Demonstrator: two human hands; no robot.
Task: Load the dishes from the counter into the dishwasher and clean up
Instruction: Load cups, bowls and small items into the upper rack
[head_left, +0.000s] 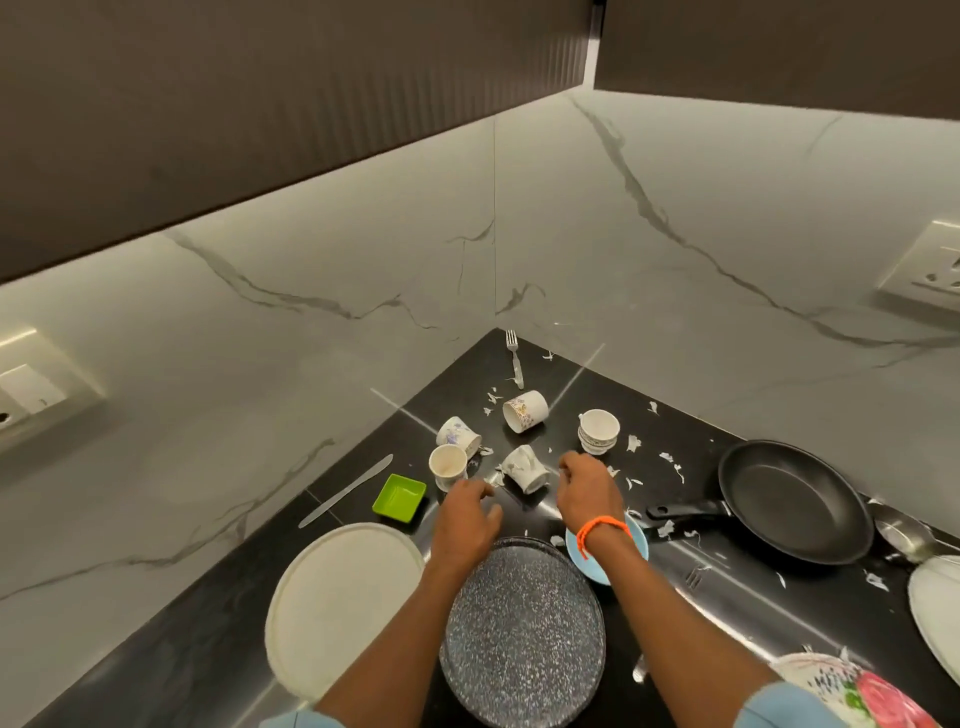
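Note:
Several white cups stand or lie on the black counter (571, 374): an upright cup (447, 466), a floral cup (460, 435) on its side, a tipped cup (526, 467) in the middle, another (525, 410) lying behind it, and a stacked cup (599, 430) upright. My left hand (467, 514) hovers just in front of the upright cup, fingers loosely curled, holding nothing. My right hand (587, 488) reaches beside the tipped middle cup, fingers bent down; whether it touches the cup is unclear. A speckled plate (524, 629) lies under my forearms.
A white plate (337, 603), green square dish (400, 498) and knife (345, 491) lie left. A blue saucer (631, 551), black frying pan (795, 501), another white plate (935, 608) and a floral plate (852, 691) lie right. A fork (514, 356) sits in the corner. Paper scraps litter the counter.

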